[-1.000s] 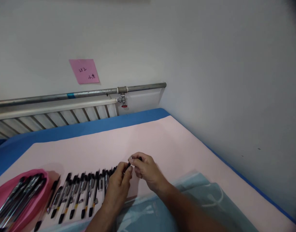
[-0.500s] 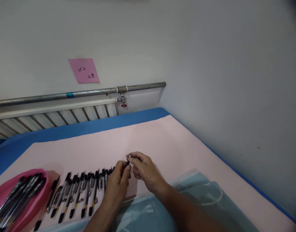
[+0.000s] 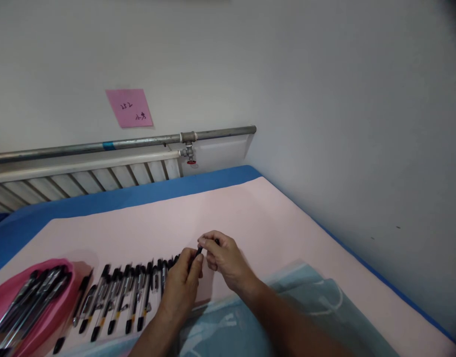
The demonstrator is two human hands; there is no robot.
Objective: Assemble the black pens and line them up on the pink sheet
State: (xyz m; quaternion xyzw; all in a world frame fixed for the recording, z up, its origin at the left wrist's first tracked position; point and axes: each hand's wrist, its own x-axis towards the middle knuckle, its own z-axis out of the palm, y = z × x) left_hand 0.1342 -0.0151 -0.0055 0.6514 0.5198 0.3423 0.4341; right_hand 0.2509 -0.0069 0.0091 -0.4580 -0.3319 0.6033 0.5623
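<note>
A small black pen (image 3: 199,251) is gripped between both hands above the pink counter (image 3: 250,218), near its middle. The left hand (image 3: 183,287) is clenched round the lower barrel, presumably to steady it; the fingers (image 3: 207,242) of the right hand (image 3: 224,258) are pinched on the upper end, as for fitting or twisting a part. A row of pens (image 3: 119,297) is laid side by side just left of the hands, touching one another. A pink tray (image 3: 60,302) holding further pens is seen at the near left. A light blue cloth (image 3: 305,302) lies under the forearms. Nothing stands between the hands and the row
</note>
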